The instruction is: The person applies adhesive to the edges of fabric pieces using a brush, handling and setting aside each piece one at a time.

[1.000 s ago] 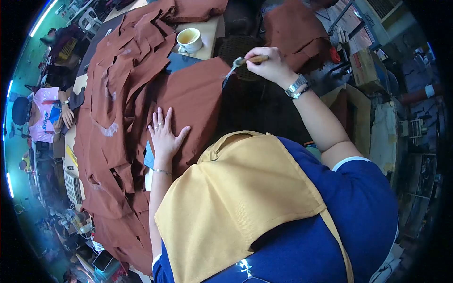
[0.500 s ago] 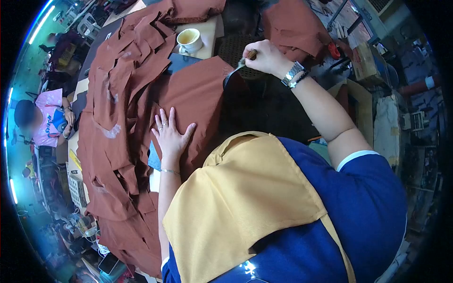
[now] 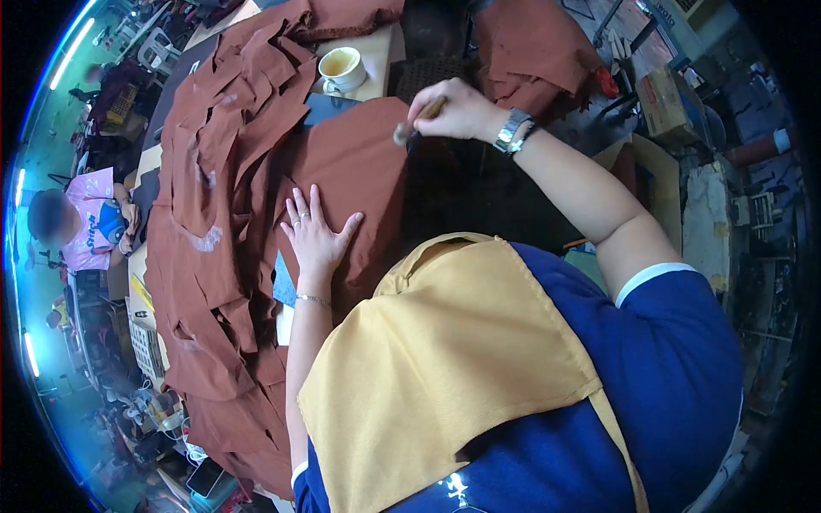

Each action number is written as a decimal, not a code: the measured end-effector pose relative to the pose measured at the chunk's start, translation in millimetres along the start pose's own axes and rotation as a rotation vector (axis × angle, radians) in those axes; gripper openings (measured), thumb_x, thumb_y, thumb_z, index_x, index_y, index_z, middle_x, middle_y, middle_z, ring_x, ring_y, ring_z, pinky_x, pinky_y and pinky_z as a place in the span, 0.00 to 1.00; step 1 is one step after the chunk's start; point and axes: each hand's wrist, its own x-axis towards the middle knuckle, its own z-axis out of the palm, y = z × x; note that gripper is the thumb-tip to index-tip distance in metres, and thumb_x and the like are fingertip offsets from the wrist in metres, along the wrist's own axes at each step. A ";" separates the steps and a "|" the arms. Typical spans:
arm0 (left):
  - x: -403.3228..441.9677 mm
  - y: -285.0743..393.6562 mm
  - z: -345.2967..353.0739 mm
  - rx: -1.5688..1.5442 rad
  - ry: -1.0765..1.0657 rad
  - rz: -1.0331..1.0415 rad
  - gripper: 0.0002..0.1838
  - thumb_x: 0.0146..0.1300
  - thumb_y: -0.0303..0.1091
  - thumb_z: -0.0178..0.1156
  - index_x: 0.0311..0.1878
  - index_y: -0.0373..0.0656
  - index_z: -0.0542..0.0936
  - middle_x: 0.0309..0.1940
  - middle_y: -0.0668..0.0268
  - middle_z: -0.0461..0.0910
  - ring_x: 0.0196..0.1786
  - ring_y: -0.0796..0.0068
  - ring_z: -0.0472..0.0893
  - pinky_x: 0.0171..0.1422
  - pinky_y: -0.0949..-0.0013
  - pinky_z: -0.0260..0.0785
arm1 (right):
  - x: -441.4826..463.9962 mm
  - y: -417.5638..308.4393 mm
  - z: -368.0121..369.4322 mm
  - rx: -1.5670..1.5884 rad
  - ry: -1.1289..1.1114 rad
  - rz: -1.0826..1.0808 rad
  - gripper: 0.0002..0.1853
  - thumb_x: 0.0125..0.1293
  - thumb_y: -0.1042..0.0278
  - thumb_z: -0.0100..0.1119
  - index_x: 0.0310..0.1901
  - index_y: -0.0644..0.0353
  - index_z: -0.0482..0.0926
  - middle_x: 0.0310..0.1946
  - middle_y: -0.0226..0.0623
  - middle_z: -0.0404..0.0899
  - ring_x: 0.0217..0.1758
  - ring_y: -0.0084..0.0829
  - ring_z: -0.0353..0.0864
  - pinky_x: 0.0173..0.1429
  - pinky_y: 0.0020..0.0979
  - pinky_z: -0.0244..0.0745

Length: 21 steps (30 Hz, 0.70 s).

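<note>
My left hand (image 3: 316, 235) lies flat with fingers spread on a reddish-brown sheet of leather or cloth (image 3: 351, 150), pressing its near part. In my right hand (image 3: 457, 111) is a brush (image 3: 434, 108) with a wooden handle, gripped between thumb and fingers. Its pale head is at the sheet's right edge; whether it touches is hard to tell. A white cup (image 3: 343, 70) with a yellowish inside stands beyond the sheet. Left of my left hand, a heap of overlapping reddish-brown pieces (image 3: 201, 274) carries some whitish smears.
More brown pieces (image 3: 534, 51) are piled at the far right, near a cardboard box (image 3: 671, 107). Across the table sits a person in a pink shirt (image 3: 90, 218). A phone (image 3: 205, 477) lies at the lower left.
My right hand has moved a little left and nearer to me, bringing the brush head to the sheet's right edge. My left hand remains flat on the sheet.
</note>
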 end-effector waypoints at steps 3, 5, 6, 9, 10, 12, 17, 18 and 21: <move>9.0 -6.6 3.0 0.008 0.012 0.051 0.56 0.56 0.75 0.59 0.79 0.48 0.57 0.80 0.47 0.49 0.81 0.41 0.49 0.77 0.31 0.43 | 0.2 14.5 -12.5 -0.137 -0.078 -0.021 0.10 0.52 0.64 0.69 0.35 0.57 0.87 0.32 0.43 0.87 0.36 0.35 0.88 0.45 0.32 0.81; 15.3 -11.5 4.6 0.006 0.008 0.076 0.55 0.56 0.75 0.59 0.79 0.50 0.56 0.80 0.48 0.49 0.81 0.42 0.50 0.77 0.30 0.43 | 5.3 11.2 -34.0 -0.449 -0.116 0.020 0.09 0.53 0.66 0.67 0.35 0.58 0.87 0.31 0.44 0.86 0.36 0.36 0.88 0.44 0.33 0.81; 20.0 -12.7 2.9 0.004 -0.005 0.085 0.55 0.56 0.75 0.59 0.79 0.51 0.56 0.80 0.48 0.49 0.81 0.42 0.50 0.77 0.30 0.43 | 4.0 8.3 -31.3 -0.333 -0.084 -0.002 0.09 0.53 0.66 0.67 0.35 0.58 0.87 0.31 0.43 0.86 0.36 0.36 0.88 0.44 0.33 0.81; 35.5 -18.4 4.6 -0.004 -0.021 0.129 0.55 0.56 0.74 0.59 0.79 0.52 0.56 0.80 0.49 0.49 0.81 0.42 0.50 0.78 0.30 0.42 | -4.2 -18.5 -11.4 0.012 -0.068 0.016 0.09 0.55 0.66 0.67 0.36 0.59 0.87 0.30 0.42 0.87 0.36 0.34 0.88 0.46 0.31 0.81; 40.9 -21.8 4.8 -0.004 -0.023 0.146 0.55 0.56 0.74 0.59 0.79 0.52 0.56 0.80 0.49 0.49 0.81 0.42 0.49 0.78 0.31 0.42 | -6.3 0.6 0.3 0.028 -0.104 -0.093 0.09 0.55 0.66 0.67 0.36 0.60 0.87 0.30 0.40 0.87 0.36 0.32 0.88 0.46 0.31 0.81; 52.5 -28.4 6.0 0.003 -0.008 0.191 0.56 0.54 0.75 0.60 0.79 0.50 0.58 0.79 0.48 0.51 0.80 0.43 0.51 0.78 0.32 0.44 | -10.1 7.2 -13.0 -0.058 -0.085 -0.032 0.09 0.55 0.66 0.68 0.36 0.59 0.87 0.29 0.40 0.86 0.35 0.32 0.87 0.45 0.31 0.81; 76.5 -37.6 6.5 0.009 -0.044 0.267 0.55 0.55 0.74 0.60 0.80 0.54 0.55 0.80 0.49 0.49 0.81 0.44 0.49 0.81 0.41 0.44 | -11.8 -3.5 -14.9 -0.068 -0.015 -0.077 0.07 0.55 0.67 0.68 0.35 0.59 0.86 0.30 0.40 0.87 0.34 0.33 0.88 0.44 0.32 0.82; 80.9 -39.5 6.0 0.015 -0.052 0.288 0.55 0.56 0.73 0.60 0.80 0.55 0.54 0.80 0.49 0.48 0.81 0.44 0.49 0.81 0.43 0.45 | -13.8 -10.9 -3.2 0.025 -0.014 -0.091 0.07 0.55 0.68 0.67 0.35 0.59 0.86 0.30 0.41 0.87 0.35 0.33 0.88 0.44 0.32 0.82; 93.5 -45.8 6.1 -0.039 -0.083 0.334 0.54 0.56 0.72 0.61 0.80 0.55 0.54 0.80 0.48 0.48 0.81 0.44 0.47 0.82 0.47 0.43 | -21.2 5.5 -0.7 -0.036 -0.058 -0.086 0.08 0.55 0.67 0.67 0.35 0.59 0.86 0.30 0.41 0.87 0.35 0.32 0.88 0.43 0.30 0.81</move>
